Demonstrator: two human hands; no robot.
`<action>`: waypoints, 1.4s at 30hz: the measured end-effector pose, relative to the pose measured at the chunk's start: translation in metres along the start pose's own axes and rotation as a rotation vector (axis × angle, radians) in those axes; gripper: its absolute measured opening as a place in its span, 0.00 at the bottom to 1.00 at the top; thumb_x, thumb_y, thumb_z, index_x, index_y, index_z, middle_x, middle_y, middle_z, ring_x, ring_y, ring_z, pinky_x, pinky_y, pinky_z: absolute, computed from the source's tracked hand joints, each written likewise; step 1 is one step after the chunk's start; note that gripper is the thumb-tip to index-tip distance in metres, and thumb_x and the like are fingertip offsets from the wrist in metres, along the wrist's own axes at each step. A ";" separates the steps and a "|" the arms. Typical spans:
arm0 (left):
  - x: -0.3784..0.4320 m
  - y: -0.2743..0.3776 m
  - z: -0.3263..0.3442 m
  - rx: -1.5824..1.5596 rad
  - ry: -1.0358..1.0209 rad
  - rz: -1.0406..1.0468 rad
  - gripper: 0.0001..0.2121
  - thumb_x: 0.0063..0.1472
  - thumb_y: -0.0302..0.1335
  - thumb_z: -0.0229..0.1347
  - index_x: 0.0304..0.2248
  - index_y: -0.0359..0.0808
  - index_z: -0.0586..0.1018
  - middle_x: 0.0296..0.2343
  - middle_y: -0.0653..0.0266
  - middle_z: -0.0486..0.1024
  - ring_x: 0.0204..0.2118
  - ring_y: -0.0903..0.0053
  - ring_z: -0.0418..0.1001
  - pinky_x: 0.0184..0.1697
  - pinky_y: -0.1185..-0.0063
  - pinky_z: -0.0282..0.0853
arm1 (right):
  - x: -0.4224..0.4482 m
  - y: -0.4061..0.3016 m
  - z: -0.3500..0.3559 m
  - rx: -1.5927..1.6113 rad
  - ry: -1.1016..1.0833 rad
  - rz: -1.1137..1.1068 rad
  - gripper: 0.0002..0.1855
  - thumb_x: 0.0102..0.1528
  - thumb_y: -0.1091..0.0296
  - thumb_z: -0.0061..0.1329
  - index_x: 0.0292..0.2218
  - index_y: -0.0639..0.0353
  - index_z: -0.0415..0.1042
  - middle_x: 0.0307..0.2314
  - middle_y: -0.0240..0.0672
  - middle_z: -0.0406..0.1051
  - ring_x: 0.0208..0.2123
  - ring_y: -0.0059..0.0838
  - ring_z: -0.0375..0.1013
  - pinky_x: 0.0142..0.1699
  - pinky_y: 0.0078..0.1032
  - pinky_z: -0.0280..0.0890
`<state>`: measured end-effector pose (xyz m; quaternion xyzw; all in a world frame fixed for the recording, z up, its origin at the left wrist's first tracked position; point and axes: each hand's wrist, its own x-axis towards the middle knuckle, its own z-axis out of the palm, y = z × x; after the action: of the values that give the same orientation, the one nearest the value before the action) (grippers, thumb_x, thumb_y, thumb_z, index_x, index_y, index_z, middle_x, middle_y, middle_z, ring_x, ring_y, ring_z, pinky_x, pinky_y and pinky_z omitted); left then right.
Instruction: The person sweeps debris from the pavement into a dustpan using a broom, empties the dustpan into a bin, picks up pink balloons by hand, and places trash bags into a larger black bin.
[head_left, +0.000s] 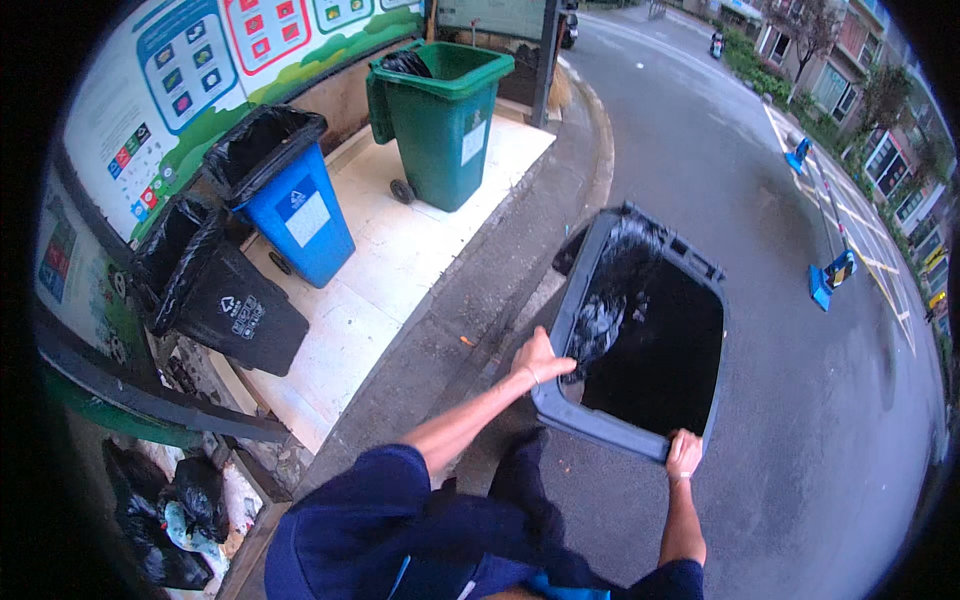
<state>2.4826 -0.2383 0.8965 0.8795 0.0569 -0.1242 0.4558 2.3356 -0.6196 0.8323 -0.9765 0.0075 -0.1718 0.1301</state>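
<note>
A dark grey wheelie bin (600, 424) stands before me on the asphalt by the kerb, its top facing up towards me. My left hand (541, 358) grips its left rim, thumb over the edge. At the near right corner, the fingers of my right hand (684, 451) are closed over the rim. Inside lies some crumpled black plastic (598, 326) along the left wall; the deeper part is too dark to make out.
On a pale tiled platform (390, 247) to the left stand a green wheelie bin (442, 142), a blue bin (300, 217) and a black bin (240, 315). Black rubbish bags (199, 499) lie lower left. Blue-headed long-handled tools (831, 274) are on the road at right.
</note>
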 end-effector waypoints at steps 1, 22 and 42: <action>0.029 0.016 0.003 -0.015 0.017 0.015 0.35 0.35 0.41 0.63 0.39 0.24 0.63 0.34 0.39 0.72 0.40 0.52 0.72 0.44 0.67 0.67 | 0.038 0.010 0.004 -0.019 0.007 -0.011 0.19 0.55 0.63 0.29 0.21 0.56 0.71 0.20 0.37 0.70 0.27 0.39 0.68 0.37 0.35 0.57; 0.541 0.205 0.007 -0.095 0.154 -0.196 0.34 0.36 0.39 0.61 0.39 0.25 0.62 0.34 0.40 0.72 0.40 0.53 0.72 0.43 0.67 0.67 | 0.631 0.157 0.167 0.019 -0.125 -0.183 0.20 0.54 0.63 0.30 0.21 0.55 0.72 0.21 0.38 0.71 0.27 0.39 0.68 0.38 0.35 0.58; 0.956 0.372 -0.003 -0.114 0.216 -0.313 0.31 0.40 0.38 0.60 0.38 0.26 0.61 0.30 0.41 0.73 0.35 0.52 0.73 0.40 0.66 0.68 | 1.103 0.270 0.327 0.150 -0.233 -0.310 0.21 0.57 0.62 0.27 0.23 0.57 0.72 0.21 0.38 0.70 0.29 0.38 0.67 0.39 0.34 0.57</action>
<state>3.4831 -0.4630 0.9328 0.8411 0.2483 -0.0948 0.4711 3.4918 -0.8641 0.8345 -0.9668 -0.1706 -0.0760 0.1746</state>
